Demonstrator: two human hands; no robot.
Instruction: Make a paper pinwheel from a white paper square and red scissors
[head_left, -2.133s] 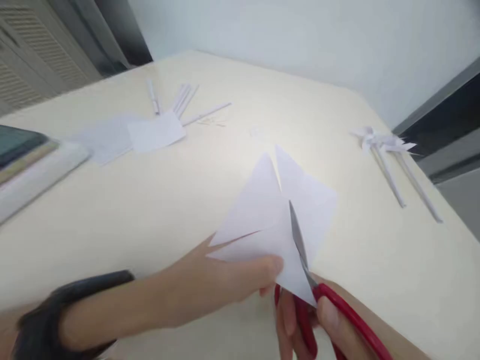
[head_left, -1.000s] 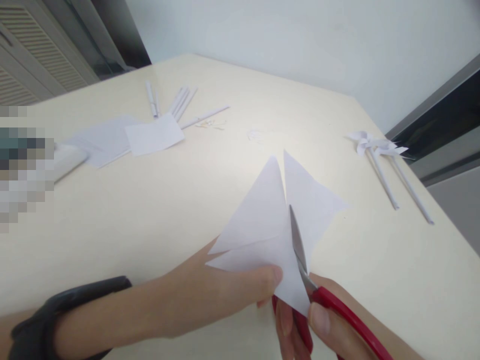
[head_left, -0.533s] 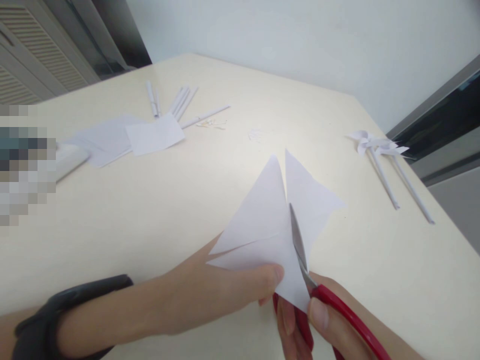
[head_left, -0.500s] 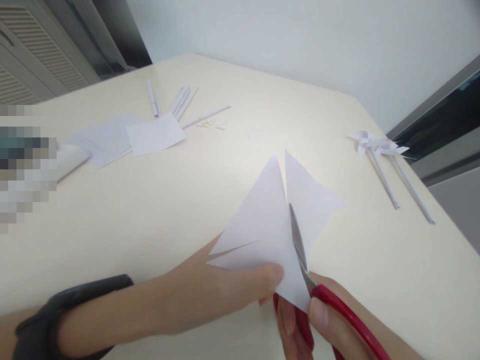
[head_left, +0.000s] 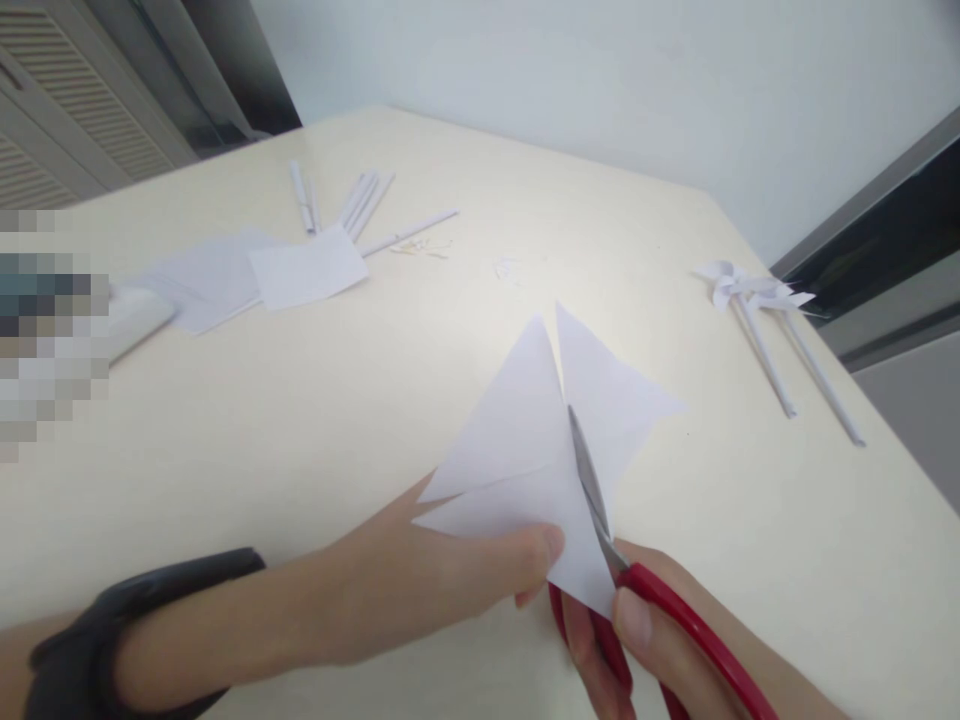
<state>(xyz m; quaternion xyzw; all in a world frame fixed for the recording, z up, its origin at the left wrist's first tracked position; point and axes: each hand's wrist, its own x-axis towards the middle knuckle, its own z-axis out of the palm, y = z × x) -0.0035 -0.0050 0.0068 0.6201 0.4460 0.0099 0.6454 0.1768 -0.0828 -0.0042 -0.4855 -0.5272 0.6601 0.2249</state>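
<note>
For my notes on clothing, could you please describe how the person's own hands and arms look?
The left hand and right hand are bare; no glove or ring shows. The left arm wears a black band, perhaps a watch, near the wrist. No sleeve is visible.

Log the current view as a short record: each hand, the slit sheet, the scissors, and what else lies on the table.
Left hand: holds slit sheet, thumb on top
Right hand: holds red-handled scissors
Scissors: one blade visible over slit sheet
Slit sheet: slits visible from left and far corners
Table, far left part: paper sticks, flat sheet
Table, right side: two paper pinwheels on sticks
</note>
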